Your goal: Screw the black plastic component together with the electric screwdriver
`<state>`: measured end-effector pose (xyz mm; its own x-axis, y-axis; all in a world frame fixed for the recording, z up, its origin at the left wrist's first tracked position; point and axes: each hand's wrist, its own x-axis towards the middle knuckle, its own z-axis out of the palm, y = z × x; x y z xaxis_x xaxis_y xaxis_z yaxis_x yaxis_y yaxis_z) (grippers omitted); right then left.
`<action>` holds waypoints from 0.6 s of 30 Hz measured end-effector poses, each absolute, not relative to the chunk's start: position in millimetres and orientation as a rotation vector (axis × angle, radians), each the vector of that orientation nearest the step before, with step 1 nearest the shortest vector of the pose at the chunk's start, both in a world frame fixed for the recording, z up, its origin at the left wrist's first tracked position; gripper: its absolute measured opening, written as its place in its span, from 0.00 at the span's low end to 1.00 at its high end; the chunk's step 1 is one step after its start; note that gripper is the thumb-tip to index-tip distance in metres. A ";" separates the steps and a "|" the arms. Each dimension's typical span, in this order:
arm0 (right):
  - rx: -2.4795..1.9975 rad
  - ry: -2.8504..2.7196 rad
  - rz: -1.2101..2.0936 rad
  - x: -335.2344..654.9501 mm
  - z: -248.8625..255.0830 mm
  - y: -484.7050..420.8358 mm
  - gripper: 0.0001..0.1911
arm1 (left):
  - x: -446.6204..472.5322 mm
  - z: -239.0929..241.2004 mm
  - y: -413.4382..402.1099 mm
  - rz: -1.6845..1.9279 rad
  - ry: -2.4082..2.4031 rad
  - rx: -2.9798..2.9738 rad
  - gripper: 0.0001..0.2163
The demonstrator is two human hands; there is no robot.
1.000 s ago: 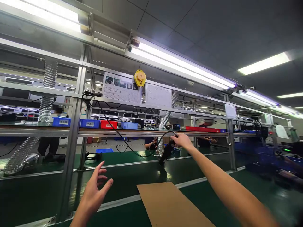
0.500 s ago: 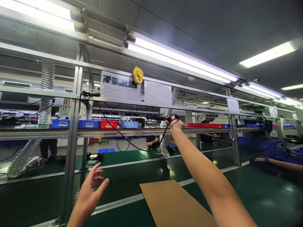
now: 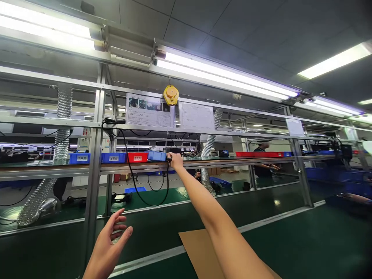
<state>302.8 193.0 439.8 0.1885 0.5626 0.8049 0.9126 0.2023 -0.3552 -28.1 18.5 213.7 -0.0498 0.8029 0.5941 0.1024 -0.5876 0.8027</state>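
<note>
Frame (image 3: 95, 162) of aluminium rises along the bench's far edge and carries a shelf (image 3: 58, 167) at arm height. Bench (image 3: 305, 240) surface is green, with a cardboard sheet (image 3: 197, 248) lying at its near edge, partly under the right forearm. Bins sit in a row on the shelf: blue bins (image 3: 95, 157), a red bin (image 3: 137, 157), then another blue one. Cable (image 3: 136, 192) hangs in a loop from the frame down below the shelf and up to the right hand (image 3: 175, 159). That hand reaches to the shelf's front edge just right of the bins, fingers closed on a small dark tool end; what exactly it grips cannot be told. Left hand (image 3: 112, 240) hovers low over the near edge, fingers spread and loosely curled, holding nothing.
</note>
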 end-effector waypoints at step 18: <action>-1.937 -1.682 -0.551 404.3 248.1 134.3 0.26 | -44.0 213.6 24.0 1.364 1.069 1.945 0.35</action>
<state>404.3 134.3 248.1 0.1497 0.7802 0.6074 0.9883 -0.1009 -0.1141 -44.0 24.0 213.6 0.1772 0.8371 0.5175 0.3022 -0.5467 0.7809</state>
